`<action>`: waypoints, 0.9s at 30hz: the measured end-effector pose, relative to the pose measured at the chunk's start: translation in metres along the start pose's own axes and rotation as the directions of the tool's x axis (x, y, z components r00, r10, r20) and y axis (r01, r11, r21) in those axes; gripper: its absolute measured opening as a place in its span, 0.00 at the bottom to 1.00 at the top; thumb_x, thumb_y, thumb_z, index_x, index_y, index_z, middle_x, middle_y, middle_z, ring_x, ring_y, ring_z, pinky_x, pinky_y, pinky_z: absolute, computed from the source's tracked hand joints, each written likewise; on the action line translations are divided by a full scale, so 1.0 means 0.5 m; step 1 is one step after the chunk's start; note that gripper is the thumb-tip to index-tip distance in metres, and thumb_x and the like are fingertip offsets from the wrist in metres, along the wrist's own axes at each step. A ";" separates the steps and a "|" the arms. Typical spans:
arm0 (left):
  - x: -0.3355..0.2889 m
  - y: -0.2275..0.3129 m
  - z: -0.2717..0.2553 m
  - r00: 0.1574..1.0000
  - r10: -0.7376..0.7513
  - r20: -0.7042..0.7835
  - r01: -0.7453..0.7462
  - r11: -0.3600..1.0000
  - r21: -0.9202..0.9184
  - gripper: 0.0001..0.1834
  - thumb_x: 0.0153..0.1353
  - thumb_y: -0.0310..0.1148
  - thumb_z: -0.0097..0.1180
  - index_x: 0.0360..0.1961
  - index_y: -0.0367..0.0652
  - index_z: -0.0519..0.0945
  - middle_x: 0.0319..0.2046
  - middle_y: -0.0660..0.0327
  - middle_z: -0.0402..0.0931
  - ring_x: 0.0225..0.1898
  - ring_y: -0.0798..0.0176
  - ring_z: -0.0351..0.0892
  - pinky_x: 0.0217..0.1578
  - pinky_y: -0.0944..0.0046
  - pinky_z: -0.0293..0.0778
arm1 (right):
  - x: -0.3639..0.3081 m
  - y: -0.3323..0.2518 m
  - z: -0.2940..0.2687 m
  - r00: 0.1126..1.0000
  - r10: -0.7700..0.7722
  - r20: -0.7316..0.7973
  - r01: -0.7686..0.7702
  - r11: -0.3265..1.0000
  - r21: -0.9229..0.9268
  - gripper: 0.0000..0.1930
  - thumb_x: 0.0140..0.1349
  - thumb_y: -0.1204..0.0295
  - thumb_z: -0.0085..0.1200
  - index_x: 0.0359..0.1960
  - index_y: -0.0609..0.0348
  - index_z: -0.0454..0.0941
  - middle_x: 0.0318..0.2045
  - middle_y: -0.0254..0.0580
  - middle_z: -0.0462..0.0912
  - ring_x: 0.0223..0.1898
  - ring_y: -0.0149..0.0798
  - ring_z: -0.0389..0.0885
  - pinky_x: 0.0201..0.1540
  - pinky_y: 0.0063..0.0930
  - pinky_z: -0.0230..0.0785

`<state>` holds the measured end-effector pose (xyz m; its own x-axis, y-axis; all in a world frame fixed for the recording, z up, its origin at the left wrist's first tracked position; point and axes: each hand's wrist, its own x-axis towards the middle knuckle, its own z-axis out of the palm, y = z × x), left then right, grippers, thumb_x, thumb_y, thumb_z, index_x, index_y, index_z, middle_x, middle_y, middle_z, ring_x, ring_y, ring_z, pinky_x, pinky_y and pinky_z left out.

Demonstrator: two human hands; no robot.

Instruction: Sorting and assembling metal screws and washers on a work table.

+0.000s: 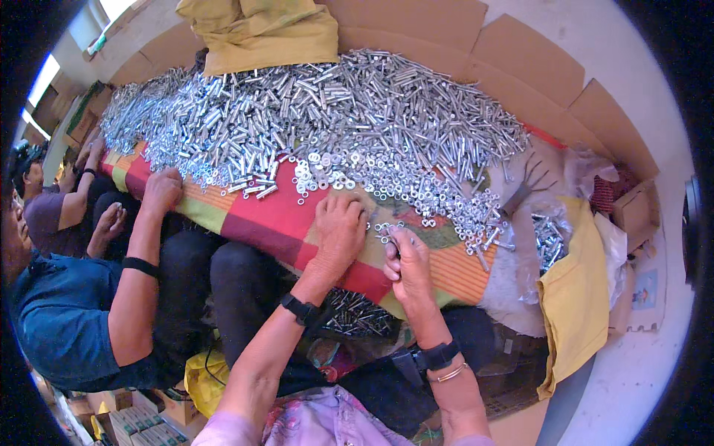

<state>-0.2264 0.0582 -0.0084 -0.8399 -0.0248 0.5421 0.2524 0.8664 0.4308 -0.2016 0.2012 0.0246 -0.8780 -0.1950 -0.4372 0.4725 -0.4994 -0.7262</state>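
My left hand (341, 225) rests on the checked cloth (279, 215), back up, with its fingers bent and drawn together. Their tips are hidden, beside loose washers (322, 169). To its right my right hand (409, 262) is closed in a pinch, thumb against fingers; whatever lies between them is too small to make out. A few nuts (384, 229) sit on the cloth between my two hands. Just beyond spreads a band of loose hex nuts (433, 199), and behind it rises a large heap of metal anchor bolts and sleeves (320, 104).
On the left a co-worker's hand (162, 191) touches the heap's edge; another person sits farther left. A small hand rake (526, 186) lies at right, near a plastic bag of bolts (549, 241) and yellow cloth (576, 297). Cardboard (520, 59) walls the back. Below the cloth is a container of dark bolts (353, 312).
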 end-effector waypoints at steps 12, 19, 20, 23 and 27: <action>0.004 0.004 -0.001 0.998 0.062 -0.008 -0.061 0.995 0.080 0.06 0.51 0.30 0.55 0.30 0.42 0.76 0.38 0.60 0.74 0.44 0.55 0.70 0.47 0.56 0.61 | 0.002 -0.003 -0.007 0.999 -0.045 -0.012 0.045 0.998 0.032 0.07 0.59 0.67 0.51 0.35 0.55 0.72 0.16 0.27 0.66 0.10 0.18 0.56 0.09 0.13 0.47; 0.004 0.047 -0.024 0.991 -0.129 0.029 0.132 0.959 -0.252 0.06 0.52 0.27 0.54 0.31 0.39 0.77 0.34 0.57 0.75 0.38 0.52 0.73 0.42 0.57 0.65 | -0.009 -0.014 -0.022 1.000 -0.006 -0.004 0.006 1.000 0.014 0.07 0.59 0.68 0.49 0.37 0.55 0.73 0.16 0.27 0.66 0.09 0.18 0.55 0.08 0.12 0.47; -0.004 0.063 -0.032 0.981 -0.187 0.049 0.190 0.886 -0.423 0.04 0.52 0.25 0.54 0.29 0.37 0.76 0.32 0.56 0.75 0.35 0.51 0.74 0.38 0.57 0.67 | -0.009 -0.013 -0.025 1.000 -0.005 -0.009 0.005 1.000 0.016 0.07 0.59 0.68 0.49 0.37 0.55 0.73 0.16 0.27 0.66 0.09 0.18 0.55 0.08 0.12 0.47; -0.030 0.098 -0.038 0.988 -0.133 0.084 0.157 0.802 -0.577 0.05 0.52 0.23 0.54 0.31 0.35 0.76 0.33 0.54 0.75 0.35 0.50 0.75 0.36 0.58 0.70 | -0.011 -0.014 -0.030 0.995 0.067 0.069 -0.072 0.995 0.063 0.06 0.60 0.68 0.49 0.36 0.54 0.72 0.16 0.27 0.66 0.09 0.18 0.55 0.08 0.12 0.47; -0.042 0.111 -0.036 0.991 -0.123 0.055 0.133 0.836 -0.532 0.07 0.52 0.23 0.54 0.33 0.35 0.77 0.33 0.53 0.75 0.36 0.51 0.76 0.39 0.59 0.70 | -0.007 -0.012 -0.039 0.993 0.084 0.077 -0.089 0.994 0.061 0.05 0.60 0.67 0.49 0.33 0.53 0.71 0.16 0.26 0.66 0.09 0.17 0.55 0.08 0.12 0.47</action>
<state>-0.1860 0.0975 0.0171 -0.8898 -0.1037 0.4445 0.3545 0.4564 0.8161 -0.2002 0.2213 0.0203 -0.8383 -0.3006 -0.4549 0.5433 -0.5307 -0.6505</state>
